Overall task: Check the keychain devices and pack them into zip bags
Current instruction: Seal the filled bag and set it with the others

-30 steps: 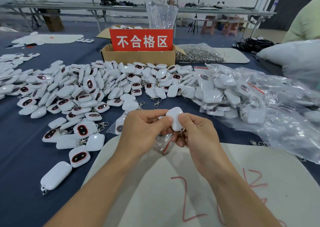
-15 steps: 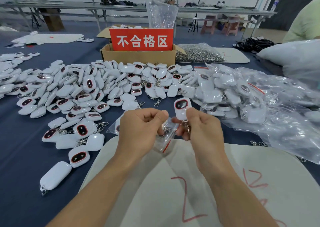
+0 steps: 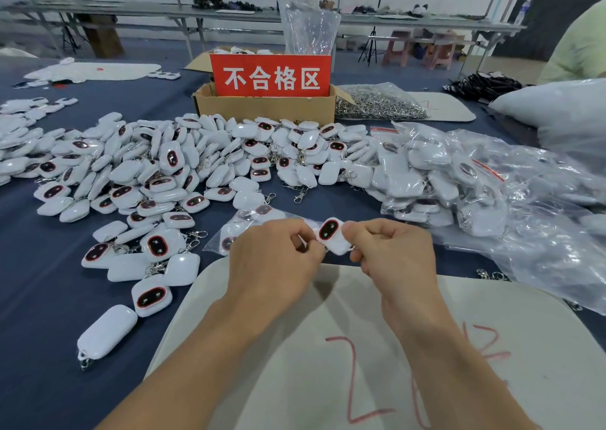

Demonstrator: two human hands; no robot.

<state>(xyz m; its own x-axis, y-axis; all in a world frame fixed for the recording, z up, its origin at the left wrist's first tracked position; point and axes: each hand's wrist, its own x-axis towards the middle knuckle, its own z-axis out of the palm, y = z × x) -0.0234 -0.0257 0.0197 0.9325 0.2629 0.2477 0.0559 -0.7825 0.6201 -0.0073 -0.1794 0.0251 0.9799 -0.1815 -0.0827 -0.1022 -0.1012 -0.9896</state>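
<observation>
Right hand (image 3: 392, 249), left hand (image 3: 272, 260) pinch glossy rounded device (image 3: 330, 234).

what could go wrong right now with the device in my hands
The keychain device is only pinched at its edges by the left hand and right hand, so it may slip. If dropped, it could land among the loose devices nearby and get mixed up with them.
</observation>
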